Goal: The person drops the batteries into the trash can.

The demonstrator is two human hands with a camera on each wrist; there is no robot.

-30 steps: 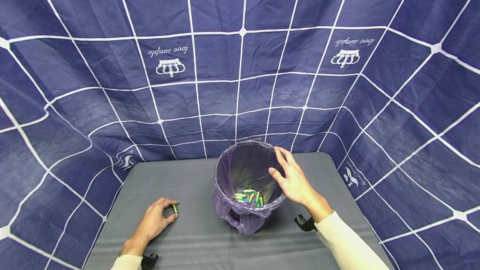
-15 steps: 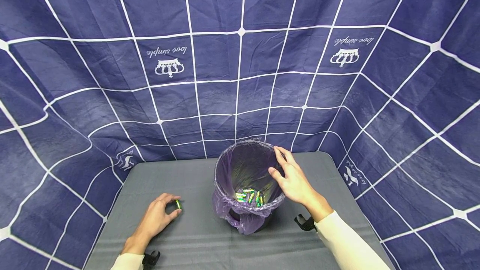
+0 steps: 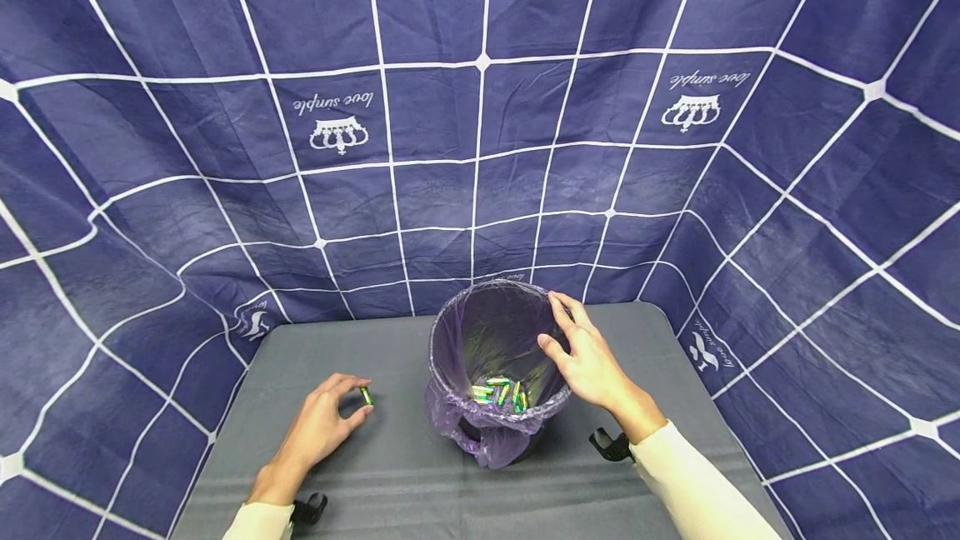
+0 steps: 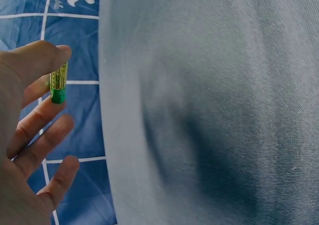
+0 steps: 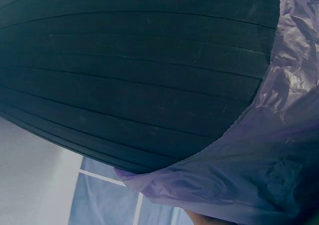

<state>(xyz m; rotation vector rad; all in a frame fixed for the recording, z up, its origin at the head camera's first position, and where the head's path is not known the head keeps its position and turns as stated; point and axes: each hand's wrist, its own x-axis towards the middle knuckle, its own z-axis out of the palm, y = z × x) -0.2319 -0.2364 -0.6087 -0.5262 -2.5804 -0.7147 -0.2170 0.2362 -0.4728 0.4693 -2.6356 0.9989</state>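
My left hand (image 3: 321, 422) pinches a small green-and-gold battery (image 3: 366, 396) between thumb and fingers, left of the bin. In the left wrist view the battery (image 4: 58, 85) stands nearly upright between thumb and finger, its green end down, and the other fingers are spread. My right hand (image 3: 592, 363) holds the right rim of a dark trash bin (image 5: 139, 85), with the thumb inside the opening. A translucent purple garbage bag (image 3: 498, 442) lines the bin and hangs over its rim. Several batteries (image 3: 501, 394) lie inside. The right wrist view hides most of that hand.
The bin stands on a grey cloth-covered table (image 3: 397, 482). Blue curtains (image 3: 435, 123) with white grid lines enclose its back and sides. A black strap (image 3: 611, 446) sits by the right wrist, another strap (image 3: 309, 509) by the left.
My left hand has moved a little rightward and away from me with the battery, closer to the bin. The right hand and the bin keep their places.
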